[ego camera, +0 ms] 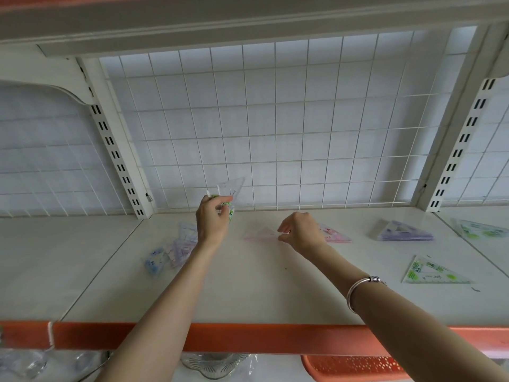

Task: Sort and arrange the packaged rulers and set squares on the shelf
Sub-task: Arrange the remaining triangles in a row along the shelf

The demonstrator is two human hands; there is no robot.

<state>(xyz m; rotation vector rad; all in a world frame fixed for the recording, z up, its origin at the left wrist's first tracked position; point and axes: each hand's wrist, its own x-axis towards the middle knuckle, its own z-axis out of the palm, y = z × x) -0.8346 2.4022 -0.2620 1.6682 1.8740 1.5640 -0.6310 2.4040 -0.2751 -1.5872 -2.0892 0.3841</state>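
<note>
My left hand (213, 220) grips a green-printed set square (230, 192), held upright above the shelf (248, 288) near the wire grid (275, 119). My right hand (301, 230) hovers with curled fingers, thumb and forefinger apart, at the edge of a pink set square (260, 234) lying flat; whether they touch it is unclear. A mixed heap (170, 249) lies to the left. To the right lie a pink pack (334, 235), a purple stack (402, 231) and a green set square (432, 271).
</note>
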